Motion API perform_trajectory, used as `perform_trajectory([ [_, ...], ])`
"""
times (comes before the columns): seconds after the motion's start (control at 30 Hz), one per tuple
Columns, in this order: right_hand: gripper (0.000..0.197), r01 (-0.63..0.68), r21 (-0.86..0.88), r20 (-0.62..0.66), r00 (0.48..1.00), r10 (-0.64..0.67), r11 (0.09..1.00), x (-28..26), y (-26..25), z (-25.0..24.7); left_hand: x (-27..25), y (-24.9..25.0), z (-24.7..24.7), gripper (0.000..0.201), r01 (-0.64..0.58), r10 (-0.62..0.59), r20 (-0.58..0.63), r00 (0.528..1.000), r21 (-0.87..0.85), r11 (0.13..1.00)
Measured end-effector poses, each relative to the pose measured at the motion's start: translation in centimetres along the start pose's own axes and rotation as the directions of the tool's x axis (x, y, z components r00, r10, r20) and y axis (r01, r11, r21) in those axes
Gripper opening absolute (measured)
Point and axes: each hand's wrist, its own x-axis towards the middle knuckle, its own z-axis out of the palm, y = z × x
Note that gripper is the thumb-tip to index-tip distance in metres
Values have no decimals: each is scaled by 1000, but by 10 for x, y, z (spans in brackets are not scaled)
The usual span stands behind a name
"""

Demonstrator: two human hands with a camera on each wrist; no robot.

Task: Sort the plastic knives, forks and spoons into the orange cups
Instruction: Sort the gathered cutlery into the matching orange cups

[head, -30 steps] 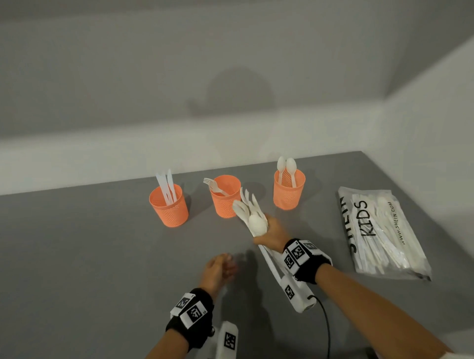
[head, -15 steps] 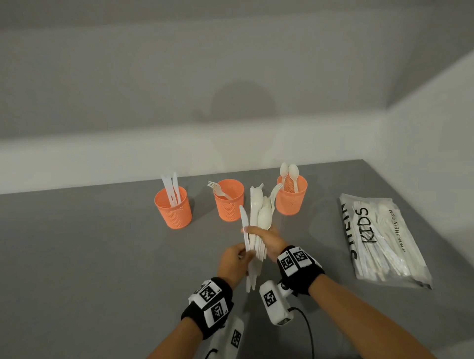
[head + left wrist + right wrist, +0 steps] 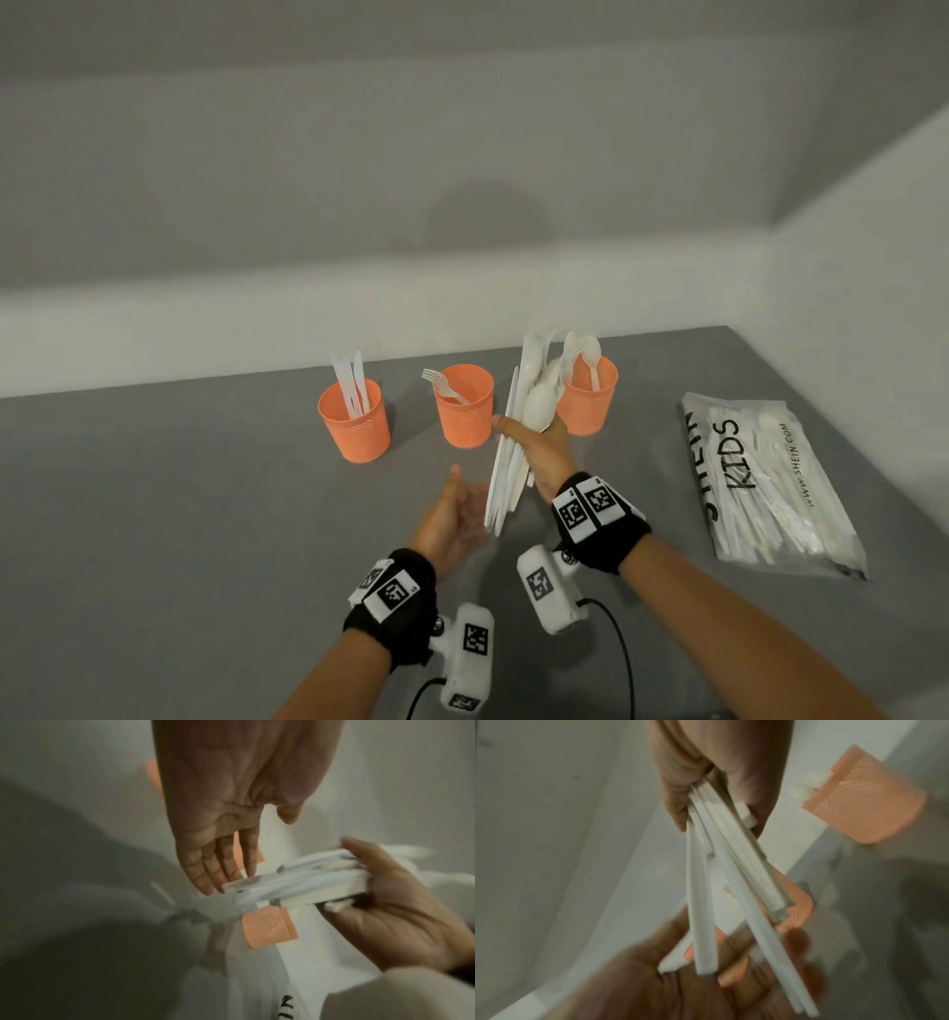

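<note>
A grey table [image 3: 154, 514] filled the lower frame. At right lay a printed plastic bag [image 3: 770, 483] of cutlery. Three orange cups stood mid-frame: the left cup [image 3: 354, 429] held knives, the middle cup [image 3: 463, 406] a fork, the right cup [image 3: 587, 395] spoons. In front, the right hand [image 3: 544, 452] gripped a bundle of white cutlery [image 3: 518, 437] upright. The left hand [image 3: 452, 519] was flat, straight fingers [image 3: 205, 868] together, tips at the handle ends.

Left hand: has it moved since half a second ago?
Yes. The left hand has let go of the cutlery bundle and dropped back toward the person, away from the middle cup.
</note>
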Motion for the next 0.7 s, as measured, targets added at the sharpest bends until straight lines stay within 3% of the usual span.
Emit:
perform_trajectory([
  [0.07,43,42,-22,-12,999,-42,999,-4,-4,6,-2,-9,-4,60,117,-123,-15,992,-205,972],
  [0.13,43,64,-46,-14,998,-65,997,-9,-3,12,-1,-14,-5,68,160,-171,-6,985,-317,935],
  [0.23,29,99,-59,10,995,-98,993,-18,2,22,-3,-6,0,66,166,-168,38,985,-469,867],
  [0.3,33,121,-40,30,992,-120,992,-22,4,27,-7,4,7,56,144,-133,58,989,-538,830],
  [0.43,34,121,-20,2,993,-121,992,-26,8,32,-6,18,18,37,81,-52,69,996,-535,841],
  [0.57,36,120,7,-18,993,-120,993,-27,9,36,-7,18,25,36,49,34,133,990,-575,817],
  [0.7,40,132,-3,50,990,-131,991,-27,8,38,2,13,18,35,6,38,87,995,-462,887],
])
